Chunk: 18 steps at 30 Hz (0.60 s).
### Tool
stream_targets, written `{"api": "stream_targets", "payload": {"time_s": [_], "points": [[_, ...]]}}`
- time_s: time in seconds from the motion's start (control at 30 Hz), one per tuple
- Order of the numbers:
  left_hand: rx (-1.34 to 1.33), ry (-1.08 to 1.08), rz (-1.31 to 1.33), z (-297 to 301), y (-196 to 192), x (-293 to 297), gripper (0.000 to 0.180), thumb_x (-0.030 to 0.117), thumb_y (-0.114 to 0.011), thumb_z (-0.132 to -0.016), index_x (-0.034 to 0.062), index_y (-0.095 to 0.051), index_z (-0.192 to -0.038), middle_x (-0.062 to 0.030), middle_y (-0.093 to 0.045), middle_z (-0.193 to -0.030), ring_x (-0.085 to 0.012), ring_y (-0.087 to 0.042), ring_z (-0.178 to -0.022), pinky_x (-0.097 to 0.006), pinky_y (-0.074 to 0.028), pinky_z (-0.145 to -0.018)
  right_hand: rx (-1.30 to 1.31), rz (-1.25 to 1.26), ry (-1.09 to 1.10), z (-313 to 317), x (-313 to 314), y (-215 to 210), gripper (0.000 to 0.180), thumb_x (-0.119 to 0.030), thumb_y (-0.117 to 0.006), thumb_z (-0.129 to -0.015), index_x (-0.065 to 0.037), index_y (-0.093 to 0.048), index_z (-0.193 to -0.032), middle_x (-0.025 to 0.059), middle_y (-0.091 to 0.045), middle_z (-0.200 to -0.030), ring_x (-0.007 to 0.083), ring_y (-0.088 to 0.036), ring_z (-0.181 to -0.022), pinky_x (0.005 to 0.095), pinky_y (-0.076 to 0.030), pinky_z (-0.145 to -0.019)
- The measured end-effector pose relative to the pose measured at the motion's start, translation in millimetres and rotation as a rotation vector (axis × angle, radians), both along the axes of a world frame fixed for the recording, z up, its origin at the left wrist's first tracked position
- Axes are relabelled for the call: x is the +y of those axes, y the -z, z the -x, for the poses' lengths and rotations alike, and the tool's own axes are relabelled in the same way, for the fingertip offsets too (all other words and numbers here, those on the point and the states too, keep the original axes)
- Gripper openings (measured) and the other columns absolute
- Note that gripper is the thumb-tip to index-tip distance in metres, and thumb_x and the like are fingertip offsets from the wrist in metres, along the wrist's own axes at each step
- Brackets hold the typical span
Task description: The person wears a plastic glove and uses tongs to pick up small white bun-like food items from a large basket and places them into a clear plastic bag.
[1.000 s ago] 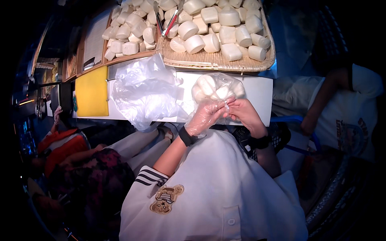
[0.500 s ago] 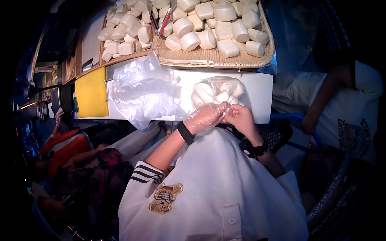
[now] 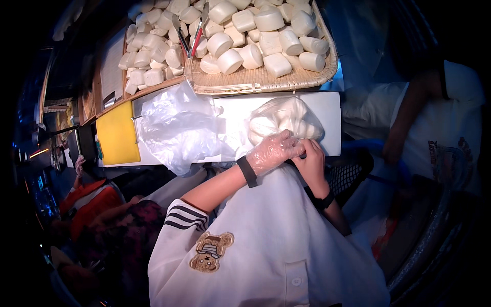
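A clear plastic bag (image 3: 285, 120) filled with white buns rests on the white tabletop right in front of me. My left hand (image 3: 271, 153), in a clear disposable glove, has its fingers closed at the gathered neck of this bag. Bare and pressed up beside it, my right hand (image 3: 311, 162) pinches at the same spot with bent fingers. The bag's twisted end is mostly hidden between the two hands.
A woven tray (image 3: 245, 84) of white steamed buns (image 3: 268, 43) lies beyond the table, with metal tongs (image 3: 194, 43) among them. Crumpled plastic bags (image 3: 179, 128) and a yellow sheet (image 3: 117, 134) are at left. A person's arm (image 3: 409, 117) is at right.
My hands have shifted slightly down and right at the bag's neck, and the bag is drawn tighter around the buns. The view has turned a little.
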State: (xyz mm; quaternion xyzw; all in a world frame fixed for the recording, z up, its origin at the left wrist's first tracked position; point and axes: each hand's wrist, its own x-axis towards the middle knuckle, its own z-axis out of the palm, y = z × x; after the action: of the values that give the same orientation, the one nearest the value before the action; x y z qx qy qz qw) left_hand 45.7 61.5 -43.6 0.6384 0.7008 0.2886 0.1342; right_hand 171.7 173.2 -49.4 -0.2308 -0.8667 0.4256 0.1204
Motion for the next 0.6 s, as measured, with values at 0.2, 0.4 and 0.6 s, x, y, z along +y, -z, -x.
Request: {"api": "stream_targets", "payload": {"time_s": [0.2,0.4,0.6], "points": [[0.095,-0.131,0.063,-2,-9,4,0.018,0.018,-0.065,-0.074,0.0213,-0.066,-0.091,-0.0042,-0.049,-0.091,-0.0248,-0.049,-0.088,-0.039,-0.040,-0.077,-0.036,0.399,0.056,-2,3,20,0.020,-0.006,-0.073,-0.071,0.001,-0.058,-0.082,0.0125,-0.060,-0.067,0.0230,-0.060,-0.059,0.0316,-0.047,-0.057],[0.034,-0.150,0.089,-4,-1,2,0.017,0.017,-0.067,-0.073,0.0202,-0.066,-0.089,-0.0047,-0.047,-0.089,-0.0248,-0.050,-0.088,-0.039,-0.040,-0.077,-0.160,0.498,-0.084,3,17,14,0.018,-0.008,-0.072,-0.074,0.002,-0.060,-0.082,0.0103,-0.063,-0.065,0.0133,-0.061,-0.059,0.0275,-0.048,-0.057],[0.047,-0.042,0.107,-6,11,1,0.012,0.020,-0.066,-0.073,0.0154,-0.060,-0.083,-0.0010,-0.049,-0.089,-0.0201,-0.051,-0.089,-0.037,-0.041,-0.078,-0.188,0.569,-0.185,-2,17,16,0.021,-0.008,-0.072,-0.073,0.004,-0.059,-0.083,0.0120,-0.064,-0.072,0.0178,-0.062,-0.063,0.0292,-0.049,-0.061]]}}
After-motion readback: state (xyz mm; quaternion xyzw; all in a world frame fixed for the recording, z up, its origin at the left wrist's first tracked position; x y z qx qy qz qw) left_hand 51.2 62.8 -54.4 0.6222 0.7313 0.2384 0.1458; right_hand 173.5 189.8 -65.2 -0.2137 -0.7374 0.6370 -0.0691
